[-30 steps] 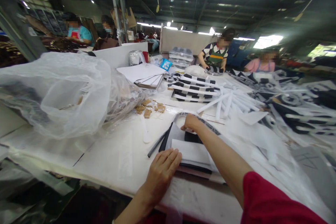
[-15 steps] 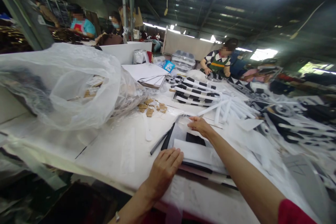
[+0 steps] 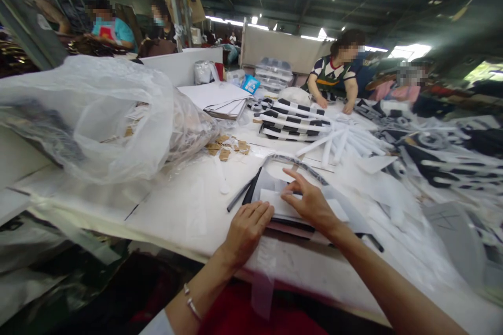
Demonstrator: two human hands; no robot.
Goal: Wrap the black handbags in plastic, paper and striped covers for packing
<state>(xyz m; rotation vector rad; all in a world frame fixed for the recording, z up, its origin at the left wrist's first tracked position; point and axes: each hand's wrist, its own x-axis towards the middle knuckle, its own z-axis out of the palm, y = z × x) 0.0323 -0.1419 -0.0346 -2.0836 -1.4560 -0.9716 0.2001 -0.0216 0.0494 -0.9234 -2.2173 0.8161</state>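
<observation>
In front of me on the table lies a flat black-and-white bag-like piece (image 3: 254, 187) with a curved handle (image 3: 301, 160) arching at its far end. A folded white sheet (image 3: 332, 210) and greyish thin wrapping lie over it. My left hand (image 3: 247, 227) rests flat on the near left edge of the sheet, fingers extended and side by side. Above the sheet, near its middle, is my right hand (image 3: 312, 203), with its thumb and forefinger apart. Nothing shows in its grasp; whether its lower fingers touch the sheet I cannot tell.
A large clear plastic bag (image 3: 157, 120) stands left, beside brown tags (image 3: 226, 147). Beyond lie stacked papers (image 3: 216, 95), checkered pieces (image 3: 293, 128) and white rolls (image 3: 338, 146). A co-worker (image 3: 334, 76) stands across the table (image 3: 168, 220).
My right hand has come back from the handle end toward the middle of the sheet. The handle now shows as a full arch, and the sheet sits differently. My left hand stays at the left edge.
</observation>
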